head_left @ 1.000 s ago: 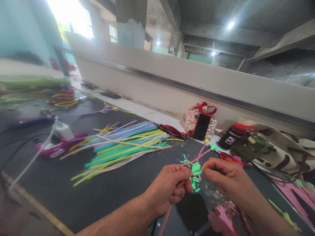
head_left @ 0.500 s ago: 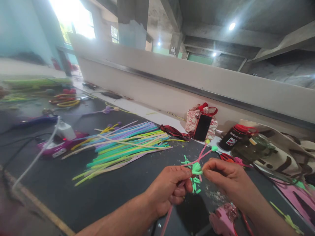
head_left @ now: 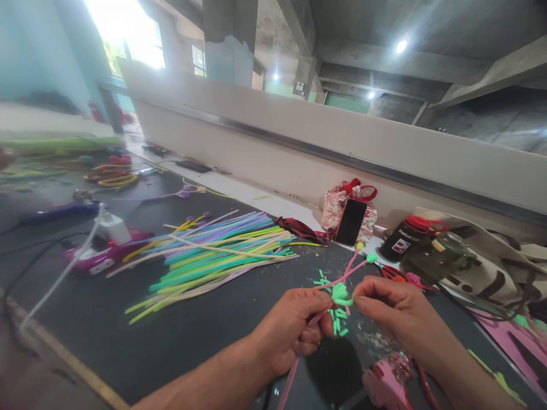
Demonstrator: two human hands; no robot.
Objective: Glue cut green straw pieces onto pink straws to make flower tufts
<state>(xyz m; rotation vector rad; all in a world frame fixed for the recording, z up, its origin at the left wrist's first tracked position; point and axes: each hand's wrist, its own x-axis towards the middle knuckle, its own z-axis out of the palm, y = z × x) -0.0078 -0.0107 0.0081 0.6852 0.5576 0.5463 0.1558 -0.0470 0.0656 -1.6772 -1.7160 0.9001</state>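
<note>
Left grip (head_left: pixel 294 327) and right grip (head_left: pixel 395 304) pinch a fuzzy green tuft (head_left: pixel 339 292)

Daylight comes strongly from the large window (head_left: pixel 132 37) at upper left, blown out to white — its glare spreads as a milky haze over the nearby partition (head_left: pixel 166 91) and washes out colour there. 3 ceiling lamps (head_left: pixel 400 46) show as small bright spots, the largest throwing faint streaks across the dim concrete ceiling (head_left: pixel 359 28). The far left is smeared and out of focus, while the left hand (head_left: pixel 294 324) and right hand (head_left: pixel 388 310) look fairly crisp. Soft shadow darkens the worktop (head_left: pixel 171 347) below them — and the tote bag (head_left: pixel 496 259) appears stretched at the right edge.
</note>
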